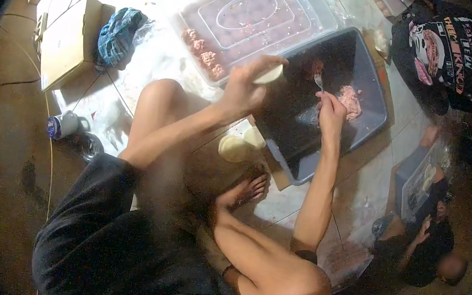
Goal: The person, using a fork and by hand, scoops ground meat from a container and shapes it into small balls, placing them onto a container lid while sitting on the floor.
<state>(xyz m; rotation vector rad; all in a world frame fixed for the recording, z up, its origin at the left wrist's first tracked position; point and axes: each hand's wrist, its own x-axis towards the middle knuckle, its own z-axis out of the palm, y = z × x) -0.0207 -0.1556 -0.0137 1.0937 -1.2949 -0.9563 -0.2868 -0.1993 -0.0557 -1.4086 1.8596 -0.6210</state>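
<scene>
My left hand [243, 88] holds a thin, pale round wrapper [270, 74] on its fingers, at the left rim of a dark grey plastic tub [355, 38]. Inside the tub, my right hand [331, 110] grips a metal fork [318, 81], its tines pointing away from me. A smear of reddish filling [317, 65] shows at the tines. Just right of that hand, a mound of pink minced meat [350, 102] lies in the tub. More pale round wrappers [233, 148] lie on the floor by the tub's near left side.
Beyond the tub lies a translucent lidded container [252, 14], with pink meat lumps [203, 55] along its near left edge. A cardboard box [65, 42], blue cloth [119, 36] and white cup [66, 122] stand left. At right are a black printed bag [446, 58] and another person [431, 246].
</scene>
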